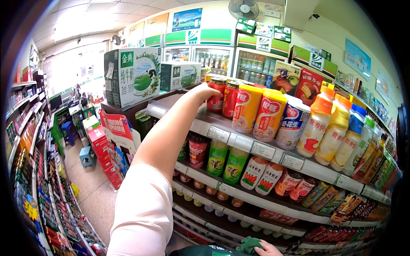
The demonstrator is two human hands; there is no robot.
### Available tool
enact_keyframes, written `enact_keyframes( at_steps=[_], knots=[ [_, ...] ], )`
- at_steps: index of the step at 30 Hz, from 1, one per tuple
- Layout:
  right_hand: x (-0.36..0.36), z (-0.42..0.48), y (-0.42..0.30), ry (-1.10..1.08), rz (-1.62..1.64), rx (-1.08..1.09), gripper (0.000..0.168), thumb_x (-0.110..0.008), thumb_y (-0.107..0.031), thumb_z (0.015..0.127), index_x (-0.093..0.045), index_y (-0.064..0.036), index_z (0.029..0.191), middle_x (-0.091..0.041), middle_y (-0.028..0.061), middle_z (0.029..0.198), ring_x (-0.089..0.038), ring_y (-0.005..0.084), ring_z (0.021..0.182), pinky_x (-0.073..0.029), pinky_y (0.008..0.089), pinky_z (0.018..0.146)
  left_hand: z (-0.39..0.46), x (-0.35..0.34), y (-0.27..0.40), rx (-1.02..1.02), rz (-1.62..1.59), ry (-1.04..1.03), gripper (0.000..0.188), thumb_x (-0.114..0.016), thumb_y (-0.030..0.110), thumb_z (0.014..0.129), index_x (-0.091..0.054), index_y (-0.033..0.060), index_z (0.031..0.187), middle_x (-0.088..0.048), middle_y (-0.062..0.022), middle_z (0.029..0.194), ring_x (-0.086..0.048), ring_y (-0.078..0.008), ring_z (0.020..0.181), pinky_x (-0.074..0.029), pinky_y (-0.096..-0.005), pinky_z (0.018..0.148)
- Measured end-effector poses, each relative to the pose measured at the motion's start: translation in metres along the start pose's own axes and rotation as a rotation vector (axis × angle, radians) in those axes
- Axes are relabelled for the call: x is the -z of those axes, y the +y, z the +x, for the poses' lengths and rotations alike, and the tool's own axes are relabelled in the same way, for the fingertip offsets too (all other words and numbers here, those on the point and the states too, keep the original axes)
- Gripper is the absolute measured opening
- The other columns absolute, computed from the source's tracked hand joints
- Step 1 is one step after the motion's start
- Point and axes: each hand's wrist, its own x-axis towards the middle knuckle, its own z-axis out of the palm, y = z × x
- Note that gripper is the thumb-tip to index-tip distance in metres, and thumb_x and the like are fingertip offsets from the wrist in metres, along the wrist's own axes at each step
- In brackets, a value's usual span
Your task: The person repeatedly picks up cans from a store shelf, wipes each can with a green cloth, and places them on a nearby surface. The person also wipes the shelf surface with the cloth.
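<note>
My left hand (206,92) reaches to the left end of the top shelf (200,123), its fingers around the side of a red drink can (217,104). A second red can (230,99) stands just right of it, followed by yellow-lidded cans (247,108), a white-lidded can (292,123) and capped plastic bottles (315,124). My right hand (269,249), low at the bottom edge, holds a bunched green cloth (249,245) close to my body. Part of that hand is cut off by the frame.
Milk cartons (133,76) stand left of the cans. Lower shelves hold green-labelled bottles (217,158) and white bottles (254,172). An aisle (96,204) runs at left, with a blue stool (87,156), stacked red boxes (101,144) and another stocked shelf (35,172). Drink fridges (213,60) line the back.
</note>
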Motion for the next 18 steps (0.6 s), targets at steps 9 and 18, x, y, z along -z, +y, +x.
enact_keyframes(
  at_steps=[9, 18],
  knots=[
    [0.002, 0.010, 0.009, -0.005, -0.019, 0.071, 0.046, -0.056, -0.028, 0.091, -0.048, 0.005, 0.122, -0.048, 0.0192, 0.131, -0.042, 0.0292, 0.124, -0.031, 0.0327, 0.103, -0.069, 0.023, 0.013, -0.417, -0.386, 0.509, 0.060, -0.077, 0.008, 0.064, -0.045, 0.0019, 0.114, -0.059, -0.0110, 0.099, -0.060, -0.0207, 0.090, -0.051, -0.0345, 0.075],
    [-0.046, 0.086, -0.038, 0.267, 0.656, 0.563, 0.043, -0.041, -0.026, 0.097, -0.039, 0.002, 0.130, -0.050, 0.0090, 0.122, -0.047, 0.0162, 0.112, -0.034, 0.0309, 0.098, -0.303, -0.038, -0.085, -0.245, -0.987, 0.168, 0.079, -0.069, 0.009, 0.069, -0.026, 0.0116, 0.136, -0.048, -0.0111, 0.123, -0.052, -0.0236, 0.111, -0.049, -0.0397, 0.087]
  ],
)
